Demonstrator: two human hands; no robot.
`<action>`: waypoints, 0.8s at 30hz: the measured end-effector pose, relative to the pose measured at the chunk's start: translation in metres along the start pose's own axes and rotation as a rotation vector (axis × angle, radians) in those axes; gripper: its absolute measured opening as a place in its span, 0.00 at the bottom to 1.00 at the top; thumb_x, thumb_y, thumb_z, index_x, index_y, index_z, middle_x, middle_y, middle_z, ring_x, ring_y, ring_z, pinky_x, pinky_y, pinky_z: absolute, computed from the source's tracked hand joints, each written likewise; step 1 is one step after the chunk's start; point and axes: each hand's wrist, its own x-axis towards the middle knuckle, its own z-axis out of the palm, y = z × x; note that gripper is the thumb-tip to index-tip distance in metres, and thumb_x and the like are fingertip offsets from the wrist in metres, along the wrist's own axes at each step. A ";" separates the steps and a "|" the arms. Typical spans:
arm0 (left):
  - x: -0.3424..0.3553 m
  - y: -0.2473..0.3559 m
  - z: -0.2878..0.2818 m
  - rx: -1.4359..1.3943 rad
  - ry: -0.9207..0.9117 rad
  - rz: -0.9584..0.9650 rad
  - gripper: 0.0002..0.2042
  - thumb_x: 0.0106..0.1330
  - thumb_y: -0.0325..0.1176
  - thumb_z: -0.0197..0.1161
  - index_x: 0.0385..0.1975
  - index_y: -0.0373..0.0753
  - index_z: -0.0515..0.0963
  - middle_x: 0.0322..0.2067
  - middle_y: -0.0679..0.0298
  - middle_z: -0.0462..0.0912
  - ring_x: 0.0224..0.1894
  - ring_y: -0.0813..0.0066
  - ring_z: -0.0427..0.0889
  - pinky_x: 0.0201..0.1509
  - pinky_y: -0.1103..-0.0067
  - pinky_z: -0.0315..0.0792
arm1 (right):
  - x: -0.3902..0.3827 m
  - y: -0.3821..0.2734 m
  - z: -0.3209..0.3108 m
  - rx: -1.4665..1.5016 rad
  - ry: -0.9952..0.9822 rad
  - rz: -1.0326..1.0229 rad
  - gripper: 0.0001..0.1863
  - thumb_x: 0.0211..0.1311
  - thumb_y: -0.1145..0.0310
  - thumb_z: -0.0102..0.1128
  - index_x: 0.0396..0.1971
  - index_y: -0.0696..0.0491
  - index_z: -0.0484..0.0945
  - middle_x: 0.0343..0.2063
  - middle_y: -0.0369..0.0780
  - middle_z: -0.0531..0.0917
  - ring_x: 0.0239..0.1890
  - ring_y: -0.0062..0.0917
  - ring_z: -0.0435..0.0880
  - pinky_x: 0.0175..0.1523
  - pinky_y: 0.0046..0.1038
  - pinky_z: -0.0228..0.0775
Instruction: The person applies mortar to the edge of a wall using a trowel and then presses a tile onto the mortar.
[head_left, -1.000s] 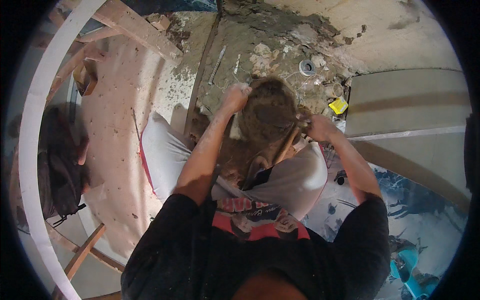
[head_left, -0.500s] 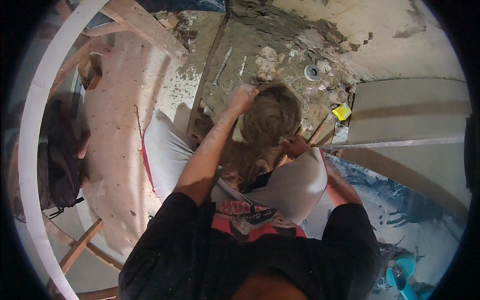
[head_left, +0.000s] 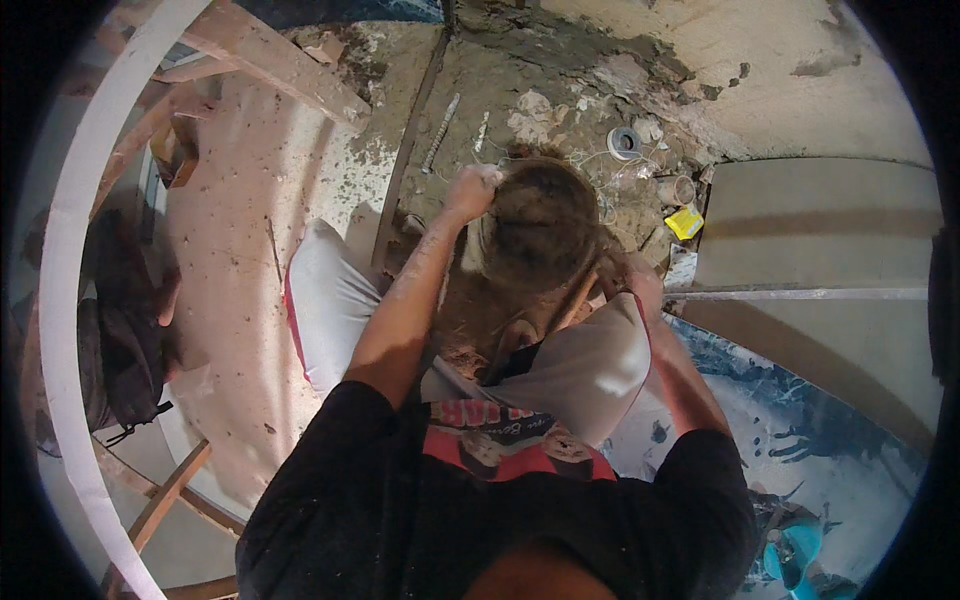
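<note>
Between my knees stands a round bucket-like container point(head_left: 474, 245), its inside coated with or holding dark brown, earthy material point(head_left: 545, 225). My left hand point(head_left: 472, 193) is closed on its upper left rim. At its lower right edge is my right hand point(head_left: 632, 275), with the fingers curled in against the rim and partly in shadow. The container looks tipped a little, with more of its grey left wall showing. Just below it a wooden stick or handle point(head_left: 575, 300) lies slanted by my right knee.
A spiral metal rod point(head_left: 440, 133), a roll of tape point(head_left: 624, 143), a small cup point(head_left: 677, 190) and a yellow packet point(head_left: 684, 222) lie on the rough ground ahead. Wooden beams point(head_left: 265, 60) and a black bag point(head_left: 125, 350) are at left; a turquoise scoop-like tool point(head_left: 795, 550) is lower right.
My left hand has shifted slightly left and down. My right hand has risen to the right along the container's edge, and the container has tilted, showing a deeper, shadowed inside.
</note>
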 end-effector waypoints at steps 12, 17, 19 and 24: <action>0.002 -0.022 0.014 0.010 -0.063 0.015 0.17 0.70 0.47 0.57 0.44 0.42 0.85 0.46 0.52 0.85 0.53 0.48 0.81 0.59 0.60 0.73 | 0.025 0.020 -0.074 -0.199 -0.258 0.066 0.21 0.54 0.65 0.66 0.48 0.55 0.82 0.35 0.54 0.85 0.41 0.49 0.85 0.47 0.48 0.78; -0.004 0.014 -0.002 0.116 -0.065 0.117 0.17 0.70 0.47 0.56 0.42 0.39 0.84 0.44 0.48 0.85 0.50 0.45 0.82 0.55 0.56 0.74 | 0.031 0.019 -0.043 -0.288 -0.561 0.180 0.15 0.55 0.61 0.66 0.39 0.54 0.84 0.31 0.51 0.84 0.38 0.50 0.84 0.44 0.46 0.77; -0.003 0.016 0.008 0.142 -0.041 0.106 0.18 0.70 0.48 0.55 0.40 0.39 0.84 0.43 0.48 0.85 0.50 0.45 0.82 0.55 0.56 0.74 | 0.021 0.070 0.040 0.030 -0.582 0.132 0.17 0.58 0.59 0.65 0.43 0.53 0.84 0.32 0.49 0.86 0.36 0.47 0.85 0.42 0.43 0.77; -0.007 0.017 0.007 0.142 -0.084 0.036 0.19 0.70 0.50 0.55 0.42 0.40 0.84 0.42 0.48 0.85 0.50 0.45 0.82 0.54 0.56 0.74 | -0.002 0.023 0.099 0.366 -0.519 0.519 0.22 0.60 0.58 0.66 0.50 0.54 0.83 0.35 0.49 0.87 0.38 0.39 0.87 0.43 0.38 0.78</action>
